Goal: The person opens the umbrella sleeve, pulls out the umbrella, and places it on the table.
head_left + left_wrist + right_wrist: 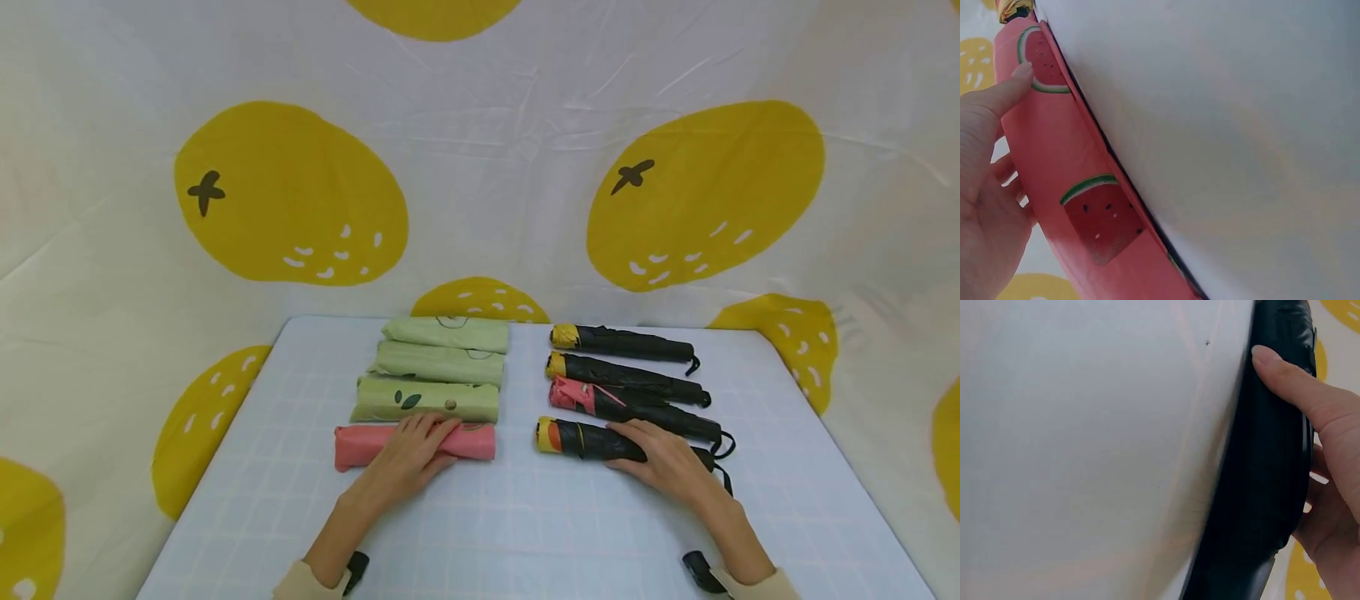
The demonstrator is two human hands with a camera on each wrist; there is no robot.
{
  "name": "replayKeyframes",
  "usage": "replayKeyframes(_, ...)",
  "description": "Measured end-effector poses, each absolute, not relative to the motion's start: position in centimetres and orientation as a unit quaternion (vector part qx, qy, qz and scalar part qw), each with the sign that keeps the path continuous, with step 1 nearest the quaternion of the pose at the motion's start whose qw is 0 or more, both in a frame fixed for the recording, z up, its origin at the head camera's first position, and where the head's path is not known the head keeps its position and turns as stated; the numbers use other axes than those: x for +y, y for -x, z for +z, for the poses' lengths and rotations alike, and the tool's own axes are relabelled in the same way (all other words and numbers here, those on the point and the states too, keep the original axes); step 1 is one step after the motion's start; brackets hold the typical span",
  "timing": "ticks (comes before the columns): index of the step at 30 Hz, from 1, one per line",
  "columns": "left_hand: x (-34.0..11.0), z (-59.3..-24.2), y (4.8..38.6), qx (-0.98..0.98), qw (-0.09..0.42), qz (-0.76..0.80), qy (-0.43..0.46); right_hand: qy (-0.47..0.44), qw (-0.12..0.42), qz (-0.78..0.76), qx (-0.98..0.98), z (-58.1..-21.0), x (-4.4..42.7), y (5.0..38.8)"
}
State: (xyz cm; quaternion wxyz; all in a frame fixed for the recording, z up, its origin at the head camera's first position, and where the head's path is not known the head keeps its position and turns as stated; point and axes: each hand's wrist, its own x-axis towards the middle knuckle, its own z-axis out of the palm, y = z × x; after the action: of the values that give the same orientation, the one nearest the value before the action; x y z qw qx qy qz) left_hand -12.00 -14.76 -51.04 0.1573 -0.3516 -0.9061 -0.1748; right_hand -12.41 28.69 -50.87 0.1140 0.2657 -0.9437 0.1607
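Observation:
My left hand [412, 454] grips a pink folded bundle with watermelon prints [360, 447], lying lengthwise across the table. In the left wrist view its thumb presses the near face, while the other fingers reach round the far side. On the right, my right hand [660, 458] holds a folded black umbrella with a yellow and orange end [588, 442] near its middle. The right wrist view shows the thumb on the umbrella's near side and fingers partly hidden behind it. A dark cord loop [724, 477] hangs from its right end.
Behind the pink bundle lie three green printed bundles [427, 400] in a row. Three more folded black umbrellas [645, 408] lie behind the held one, one with a pink end. A pale checked cloth covers the table [510, 533]; a fruit-print curtain [495, 192] hangs at the back.

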Motion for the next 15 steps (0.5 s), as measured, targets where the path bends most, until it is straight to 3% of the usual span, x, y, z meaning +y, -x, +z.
replayKeyframes(8,-14.8,-50.5,12.0,-0.893,0.183,-0.203,0.359,-0.220,0.055,0.208,-0.951,-49.8,29.2,12.1)
replayKeyframes(11,-15.0,-50.3,12.0,-0.887,0.194,-0.211,0.362,-0.242,0.086,0.227,-0.939,-49.4,29.4,12.2)
replayKeyframes(15,-15.5,-50.0,12.1,-0.884,0.210,-0.203,0.364,-0.294,0.169,0.239,-0.910,-49.0,29.7,12.6)
